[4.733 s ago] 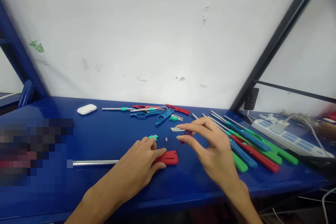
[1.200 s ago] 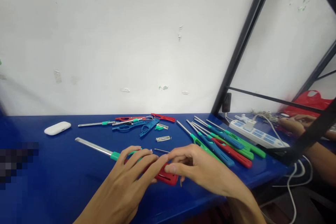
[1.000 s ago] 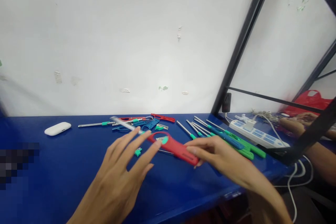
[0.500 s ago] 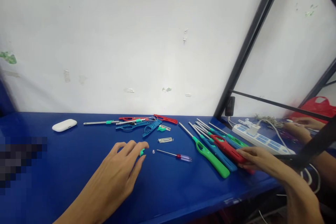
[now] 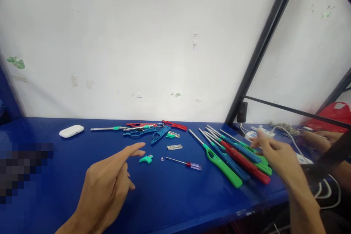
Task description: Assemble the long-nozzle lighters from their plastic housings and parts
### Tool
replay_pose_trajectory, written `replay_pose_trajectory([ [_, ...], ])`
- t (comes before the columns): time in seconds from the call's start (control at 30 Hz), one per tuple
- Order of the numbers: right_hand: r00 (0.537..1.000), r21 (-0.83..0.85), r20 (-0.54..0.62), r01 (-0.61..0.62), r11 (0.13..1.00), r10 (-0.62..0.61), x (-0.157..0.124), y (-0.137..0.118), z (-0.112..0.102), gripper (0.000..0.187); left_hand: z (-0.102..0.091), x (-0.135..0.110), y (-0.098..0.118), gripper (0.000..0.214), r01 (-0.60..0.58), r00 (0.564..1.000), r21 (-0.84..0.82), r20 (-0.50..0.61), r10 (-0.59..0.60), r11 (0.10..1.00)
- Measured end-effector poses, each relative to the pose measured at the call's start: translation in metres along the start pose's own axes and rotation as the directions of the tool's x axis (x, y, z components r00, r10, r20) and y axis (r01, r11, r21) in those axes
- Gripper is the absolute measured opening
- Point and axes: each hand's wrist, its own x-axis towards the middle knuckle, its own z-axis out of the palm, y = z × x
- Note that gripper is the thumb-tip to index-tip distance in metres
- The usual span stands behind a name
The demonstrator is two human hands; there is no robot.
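Note:
My left hand (image 5: 108, 186) hovers over the blue table with its index finger stretched out, holding nothing. Just right of its fingertips lies a small green trigger (image 5: 146, 159), with a tiny pale part (image 5: 162, 159) beside it. A screwdriver (image 5: 194, 166) with a clear purple handle rests farther right. My right hand (image 5: 276, 155), raised above the pile's right end, has its fingers apart and nothing visible in them. Below and left of it are long-necked lighters: a red lighter (image 5: 245, 161), a green lighter (image 5: 226, 169), a blue lighter (image 5: 230, 162) and others.
Opened red and blue lighter casings (image 5: 160, 135) and metal tubes (image 5: 105, 129) lie near the wall. In front is a clear lighter insert (image 5: 174, 147). A white case (image 5: 71, 131) sits at left. A black frame post (image 5: 253, 69) and white power strip (image 5: 301, 159) are at right.
My left hand has drawn back from the green trigger, which now lies uncovered on the table. My right hand has lifted off the red lighter, leaving it on the pile.

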Motion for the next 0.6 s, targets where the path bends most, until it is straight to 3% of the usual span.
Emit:
replay_pose_trajectory([
  [0.1,0.996,0.067,-0.071,0.055,0.996,-0.05,-0.01,-0.03,0.014,0.064,0.0,-0.003,0.004,0.041,0.008,1.0,-0.061,-0.024,-0.01,0.998],
  [0.23,0.994,0.117,-0.041,0.108,0.987,-0.104,-0.023,-0.059,0.038,0.052,-0.002,-0.001,0.009,0.036,-0.035,0.999,0.02,-0.018,0.035,0.999],
  [0.33,0.992,0.134,0.017,0.119,0.984,-0.122,-0.031,-0.071,0.056,0.052,-0.002,0.004,0.01,0.037,-0.093,0.996,0.079,0.012,0.093,0.993],
  [0.6,0.964,0.094,0.183,0.176,0.98,-0.191,-0.046,-0.085,0.087,0.061,0.009,0.011,0.0,0.044,-0.006,0.999,0.363,0.05,-0.013,0.932],
])
